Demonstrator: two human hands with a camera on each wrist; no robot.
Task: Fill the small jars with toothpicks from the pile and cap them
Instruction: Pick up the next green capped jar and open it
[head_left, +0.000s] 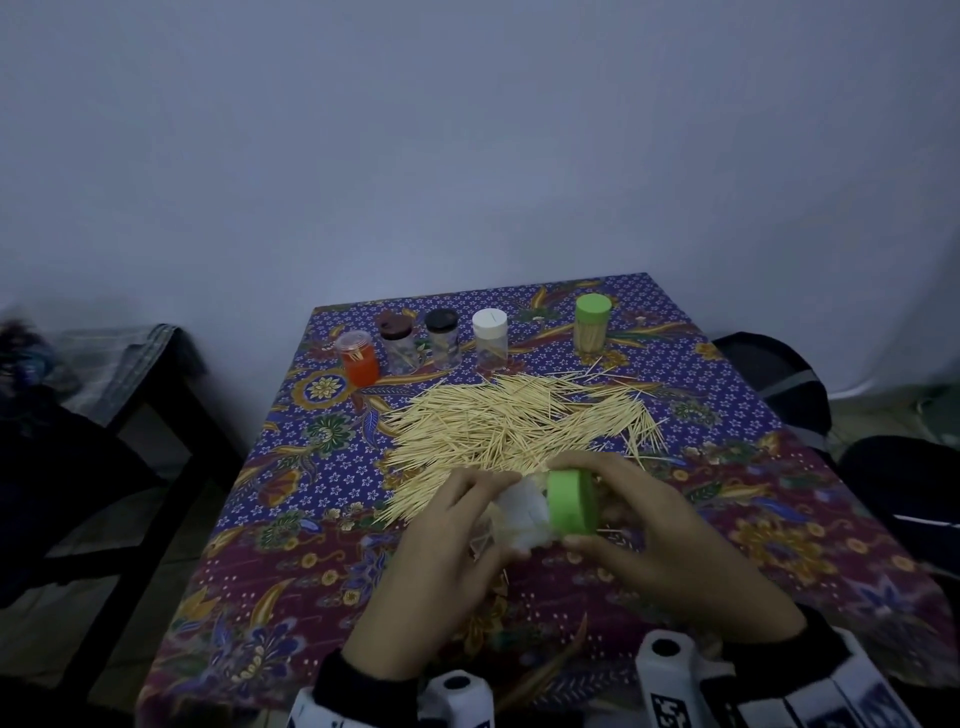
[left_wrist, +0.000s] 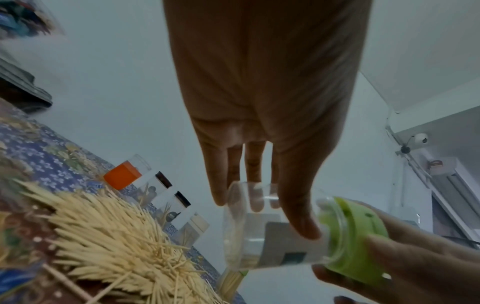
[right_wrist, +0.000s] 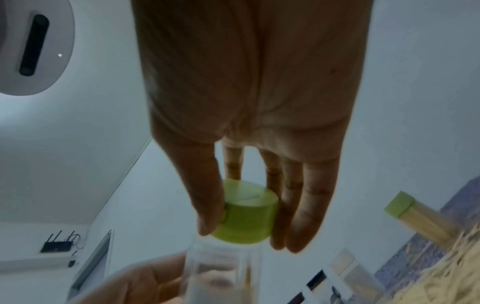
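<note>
A clear small jar (head_left: 519, 512) lies on its side in the air above the near edge of the toothpick pile (head_left: 511, 421). My left hand (head_left: 467, 525) grips its body (left_wrist: 262, 226). My right hand (head_left: 618, 514) grips the green cap (head_left: 571, 504) at the jar's mouth, thumb and fingers curled round it (right_wrist: 246, 220). In the left wrist view the cap (left_wrist: 353, 238) sits on the jar's end. Whether toothpicks are inside the jar is unclear.
At the far edge of the patterned tablecloth (head_left: 311, 493) stand an orange jar (head_left: 358, 358), two dark-capped jars (head_left: 397, 340) (head_left: 442, 338), a white-capped jar (head_left: 490, 338) and a green-capped jar full of toothpicks (head_left: 591, 327). A dark side table (head_left: 130, 374) is left.
</note>
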